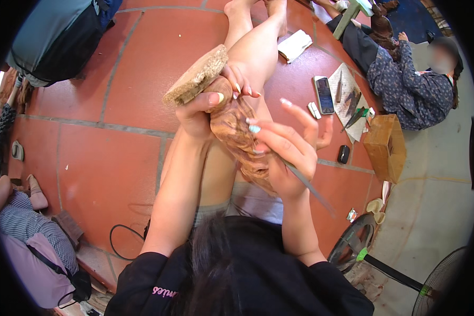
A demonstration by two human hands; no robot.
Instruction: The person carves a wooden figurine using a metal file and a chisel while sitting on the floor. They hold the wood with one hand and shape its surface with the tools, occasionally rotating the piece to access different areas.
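Note:
My left hand is wrapped round the upper end of a carved brown wooden figure with swirling grain. The figure is tilted across my lap, and its flat, rough, pale base points up and left. My right hand pinches a thin grey metal tool, perhaps a file or carving blade. The tool's free end sticks out down and to the right, slightly blurred. My right fingertips touch the middle of the carving and hide the tool's working end; the other fingers are raised.
On the red tiles to the right lie a folded white cloth, a phone, a sheet with hand tools and a black mouse-like object. A box and a fan stand beyond. Other people sit at both sides.

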